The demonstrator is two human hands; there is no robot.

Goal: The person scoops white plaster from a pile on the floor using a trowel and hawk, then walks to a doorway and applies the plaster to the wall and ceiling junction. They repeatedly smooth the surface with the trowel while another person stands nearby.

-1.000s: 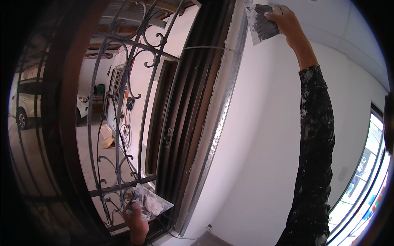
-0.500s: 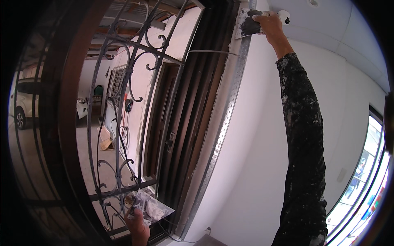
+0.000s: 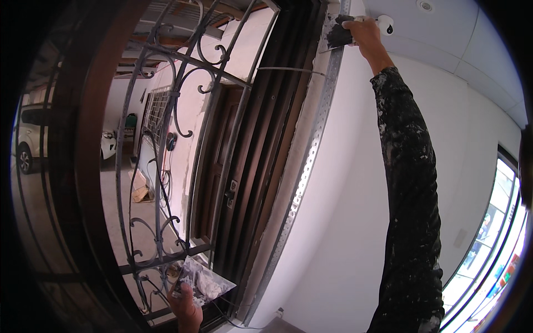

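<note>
Right hand (image 3: 365,34) gripping scraper (image 3: 338,34) by metal strip (image 3: 301,186), left hand (image 3: 187,311) gripping plate (image 3: 228,286) of paste (image 3: 208,284); likely spreading, next stroke needs even pressure

Sleeve (image 3: 411,188), 3 o'clock: black, spattered whitish. Blade (image 3: 339,33), 1 o'clock: dark grey, paler smears on its 9 o'clock side. Putty (image 3: 212,284), 7 o'clock: off-white; plate (image 3: 190,266) under it grey. Strip (image 3: 305,171), 1 to 6 o'clock: silver, dotted with holes. Grille (image 3: 175,95), 10 o'clock: dark grey, scroll pattern. Wall (image 3: 355,222), 4 o'clock: plain white. Car (image 3: 33,136), 9 o'clock: whitish, dark windows. Camera (image 3: 383,23), between 1 and 2 o'clock: white, black front.
</note>
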